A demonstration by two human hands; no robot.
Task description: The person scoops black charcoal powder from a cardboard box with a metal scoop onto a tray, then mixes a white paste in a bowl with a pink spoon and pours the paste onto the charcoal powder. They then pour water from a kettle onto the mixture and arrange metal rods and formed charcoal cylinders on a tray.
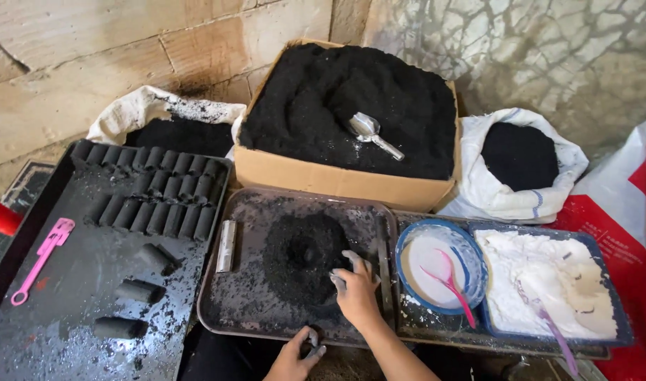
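A mound of loose black charcoal powder [303, 255] sits mid-tray on a shallow brown metal tray [217, 310]; it looks light and crumbly, best scooped from its base. The right hand [355, 286], fingers spread, presses its near-right edge. The left hand [295, 358] curls loosely at the tray's near rim; I cannot tell if it holds anything. Bare tray lies left, towards a small metal cylinder [226, 245].

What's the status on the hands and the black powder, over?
Right hand open, fingers spread on black powder mound in brown tray. Left hand at tray's near edge, grip unclear. Metal tube lies clear, left of mound.
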